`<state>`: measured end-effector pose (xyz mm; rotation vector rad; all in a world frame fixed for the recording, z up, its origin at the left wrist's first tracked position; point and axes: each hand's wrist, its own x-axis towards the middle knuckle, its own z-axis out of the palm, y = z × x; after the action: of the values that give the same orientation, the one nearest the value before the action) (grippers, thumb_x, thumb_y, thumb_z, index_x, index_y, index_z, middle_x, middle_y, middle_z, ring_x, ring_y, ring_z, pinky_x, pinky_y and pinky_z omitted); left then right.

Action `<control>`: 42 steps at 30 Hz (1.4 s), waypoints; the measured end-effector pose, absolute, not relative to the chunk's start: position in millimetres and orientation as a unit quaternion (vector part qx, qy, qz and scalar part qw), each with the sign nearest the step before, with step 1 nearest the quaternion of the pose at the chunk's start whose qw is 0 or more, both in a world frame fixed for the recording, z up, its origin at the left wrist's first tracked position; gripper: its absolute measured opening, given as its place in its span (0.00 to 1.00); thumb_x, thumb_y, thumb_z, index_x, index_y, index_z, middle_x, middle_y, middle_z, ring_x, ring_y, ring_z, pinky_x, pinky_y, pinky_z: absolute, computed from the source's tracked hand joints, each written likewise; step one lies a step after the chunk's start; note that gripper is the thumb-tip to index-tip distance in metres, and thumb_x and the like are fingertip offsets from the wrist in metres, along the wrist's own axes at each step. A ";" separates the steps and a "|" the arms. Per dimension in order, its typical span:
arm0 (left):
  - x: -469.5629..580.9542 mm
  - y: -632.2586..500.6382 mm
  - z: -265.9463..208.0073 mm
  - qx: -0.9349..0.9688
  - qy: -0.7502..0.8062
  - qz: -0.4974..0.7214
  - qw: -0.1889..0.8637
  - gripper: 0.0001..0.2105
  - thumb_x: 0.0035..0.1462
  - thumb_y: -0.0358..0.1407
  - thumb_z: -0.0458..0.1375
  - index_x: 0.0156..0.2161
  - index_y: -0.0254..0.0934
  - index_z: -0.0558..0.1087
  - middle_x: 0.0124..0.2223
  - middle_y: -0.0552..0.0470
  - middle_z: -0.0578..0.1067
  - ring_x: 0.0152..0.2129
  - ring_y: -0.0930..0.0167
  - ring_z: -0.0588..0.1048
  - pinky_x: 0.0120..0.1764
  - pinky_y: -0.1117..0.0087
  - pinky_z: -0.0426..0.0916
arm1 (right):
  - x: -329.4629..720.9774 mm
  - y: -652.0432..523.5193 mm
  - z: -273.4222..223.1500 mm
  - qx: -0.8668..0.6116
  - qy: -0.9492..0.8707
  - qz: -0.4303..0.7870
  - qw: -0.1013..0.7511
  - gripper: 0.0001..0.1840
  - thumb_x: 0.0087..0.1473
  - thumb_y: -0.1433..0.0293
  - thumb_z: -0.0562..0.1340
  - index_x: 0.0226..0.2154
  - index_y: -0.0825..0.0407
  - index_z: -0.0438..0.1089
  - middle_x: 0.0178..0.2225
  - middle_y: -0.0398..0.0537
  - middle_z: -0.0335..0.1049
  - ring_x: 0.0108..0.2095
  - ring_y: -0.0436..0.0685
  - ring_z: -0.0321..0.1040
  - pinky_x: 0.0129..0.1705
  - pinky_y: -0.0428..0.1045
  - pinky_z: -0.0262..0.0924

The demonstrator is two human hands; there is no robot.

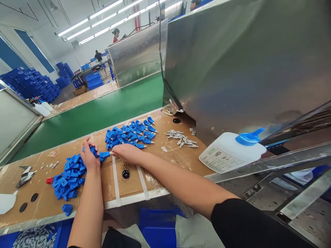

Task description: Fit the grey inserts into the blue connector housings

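My left hand is closed round blue plastic parts beside a heap of similar blue parts. One blue plastic part sticks out between my two hands. At its right end, my right hand pinches a small white plastic piece, mostly hidden by the fingers. Beyond my right hand lies a second heap of blue parts, many with white tips. Loose white pieces are scattered to the right. Below my hands, a small round dish of black liquid sits on taped cardboard with dark specks around it.
Behind the bench runs a green conveyor belt. A large metal housing rises at the right, with a white glue bottle leaning before it. Scissors and black discs lie at left. Other people stand far back.
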<state>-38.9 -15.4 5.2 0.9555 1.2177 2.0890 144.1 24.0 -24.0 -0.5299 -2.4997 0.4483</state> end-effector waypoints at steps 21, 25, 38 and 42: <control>-27.6 -15.3 -12.7 0.392 0.399 0.718 0.414 0.15 0.53 0.45 0.69 0.32 0.36 0.71 0.23 0.59 0.59 0.15 0.76 0.66 0.13 0.77 0.57 | 137.9 4.2 -37.2 -0.176 -0.976 0.076 0.108 0.08 0.65 0.77 0.55 0.44 0.57 0.67 0.40 0.56 0.74 0.40 0.59 0.73 0.38 0.49 0.60; -31.9 -16.4 -3.9 0.363 0.330 0.768 0.412 0.13 0.51 0.40 0.67 0.39 0.39 0.71 0.27 0.58 0.65 0.17 0.75 0.68 0.13 0.76 0.58 | 139.3 -3.3 -21.3 -0.185 -0.975 0.050 0.107 0.08 0.66 0.75 0.55 0.46 0.55 0.68 0.42 0.54 0.74 0.41 0.58 0.72 0.36 0.48 0.59; -21.7 -11.3 -17.1 0.409 0.372 0.713 0.431 0.20 0.55 0.48 0.67 0.39 0.42 0.62 0.30 0.55 0.77 0.15 0.76 0.68 0.14 0.78 0.56 | 258.8 51.2 20.1 -0.605 -0.796 0.023 0.011 0.22 0.71 0.59 0.51 0.41 0.55 0.76 0.44 0.61 0.78 0.43 0.63 0.75 0.40 0.49 0.60; -21.9 -11.2 -23.1 0.435 0.410 0.669 0.443 0.16 0.60 0.49 0.59 0.32 0.40 0.64 0.24 0.53 0.74 0.14 0.73 0.67 0.13 0.74 0.56 | 281.7 40.9 25.1 -0.620 -0.785 -0.002 -0.010 0.20 0.70 0.59 0.52 0.43 0.51 0.77 0.44 0.56 0.78 0.44 0.61 0.74 0.40 0.48 0.60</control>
<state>-21.9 -11.2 -23.1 1.0781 1.0159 1.6584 281.7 40.9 25.1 -1.9591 -2.4807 -0.0054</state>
